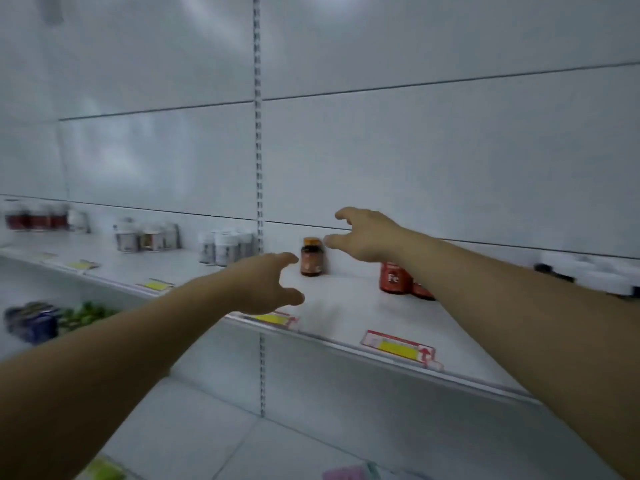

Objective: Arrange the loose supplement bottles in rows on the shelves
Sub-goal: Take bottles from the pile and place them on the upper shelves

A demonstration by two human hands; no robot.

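Head view, smeared with motion blur toward the left edge. Labels unreadable on the white bottles [227,247] beside the slotted upright [258,133]; likewise on a cluster of pale bottles [147,235] farther left and on the dark red bottles [34,216] at the far left end. Only "Fe" legible on the red bottle [394,277], its right side covered by the right forearm; a second red bottle [420,291] behind it mostly hidden by that arm. White and black shapes [588,271] at the far right, cut by the frame edge and too blurred to name. Blue packs [31,322] and green packs [86,313] on the lower level at left, equally soft. A pink item [343,474] clipped by the bottom edge.

Amber bottle [311,258] with an orange cap, upright on the shelf [339,313], close to the back panel [450,161], just right of the upright and apart from the other bottles. Left hand [266,282] spread, thumb and fingers apart, holding nothing, just left of the amber bottle with the forefinger tip near its side. Right hand [363,235] also spread, fingers loosely curved, empty, above and right of the bottle; one fingertip very close to the cap, contact impossible to tell.

White shelf, with yellow price tags [398,348] bordered in red along its front lip. White back panels crossed by dark horizontal seams. Dim, bluish light throughout.
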